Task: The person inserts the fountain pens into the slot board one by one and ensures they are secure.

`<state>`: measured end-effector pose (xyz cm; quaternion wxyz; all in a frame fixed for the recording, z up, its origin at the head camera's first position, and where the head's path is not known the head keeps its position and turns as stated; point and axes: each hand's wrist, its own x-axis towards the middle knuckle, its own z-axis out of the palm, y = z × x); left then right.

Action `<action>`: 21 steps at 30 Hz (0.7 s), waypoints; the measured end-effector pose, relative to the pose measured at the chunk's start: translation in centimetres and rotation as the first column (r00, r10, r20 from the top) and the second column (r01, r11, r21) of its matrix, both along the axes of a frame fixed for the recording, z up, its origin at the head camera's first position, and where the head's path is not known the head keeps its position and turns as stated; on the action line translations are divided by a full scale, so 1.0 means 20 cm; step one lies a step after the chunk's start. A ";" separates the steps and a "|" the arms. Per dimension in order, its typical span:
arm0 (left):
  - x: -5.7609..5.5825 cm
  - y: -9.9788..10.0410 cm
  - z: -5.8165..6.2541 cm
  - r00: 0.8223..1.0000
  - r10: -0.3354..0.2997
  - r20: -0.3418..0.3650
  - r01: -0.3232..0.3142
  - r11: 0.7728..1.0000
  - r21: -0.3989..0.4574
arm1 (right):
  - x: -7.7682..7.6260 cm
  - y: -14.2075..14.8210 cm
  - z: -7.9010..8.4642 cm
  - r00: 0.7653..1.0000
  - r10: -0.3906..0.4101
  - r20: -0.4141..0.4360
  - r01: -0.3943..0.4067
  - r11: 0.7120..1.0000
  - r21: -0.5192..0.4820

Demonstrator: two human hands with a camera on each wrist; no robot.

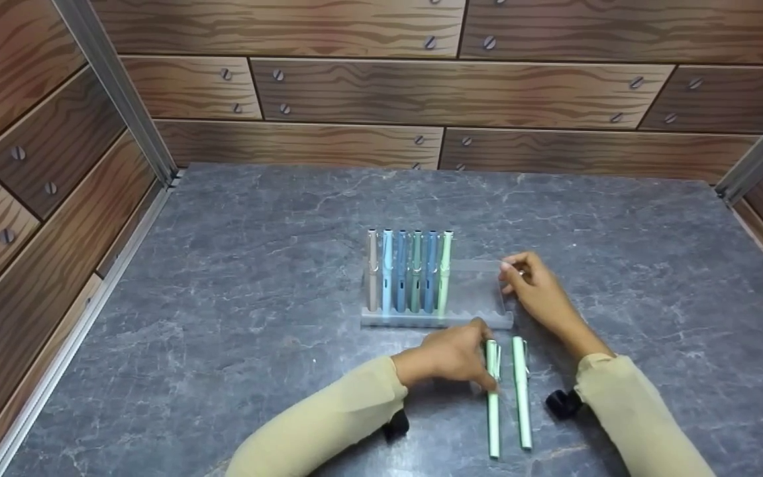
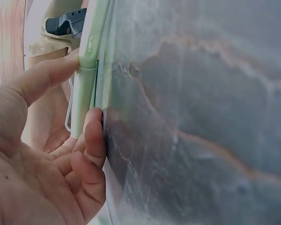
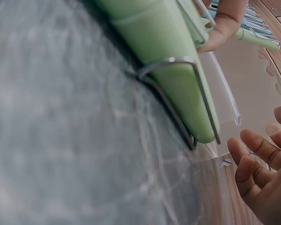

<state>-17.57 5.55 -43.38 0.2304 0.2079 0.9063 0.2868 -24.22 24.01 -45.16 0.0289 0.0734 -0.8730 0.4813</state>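
Note:
My left hand pinches a light green pen lying on the table, thumb at its middle seam and fingers by the cap end in the left wrist view. Beside it on the right lies a second light green pen, its wire clip large in the right wrist view. A clear pen stand holds several upright pens in its left part: grey-brown, light blue, dark blue, dark green and light green. At the stand's right upper corner, my right hand pinches the panel edge between thumb and fingers.
The grey marbled table is bounded by wood-patterned walls at the back and sides, with metal posts at the corners. Black wrist devices sit under both sleeves, close to the tabletop.

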 end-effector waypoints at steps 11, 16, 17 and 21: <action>0.00 -0.01 -0.02 0.976 0.012 0.218 -0.080 0.949 0.304 | 0.00 0.00 0.00 1.000 -0.005 -0.005 0.005 1.000 -0.010; 0.00 -0.02 -0.02 0.964 -0.022 0.263 -0.095 0.902 0.421 | 0.01 0.00 0.00 1.000 -0.007 0.005 0.007 1.000 -0.010; 0.00 -0.03 -0.02 0.963 -0.030 0.269 -0.096 0.891 0.443 | 0.01 0.00 0.01 1.000 -0.007 0.006 0.007 1.000 -0.010; 0.00 -0.04 -0.02 0.948 -0.068 0.311 -0.119 0.832 0.542 | 0.01 0.00 0.01 1.000 0.003 0.012 -0.003 1.000 -0.001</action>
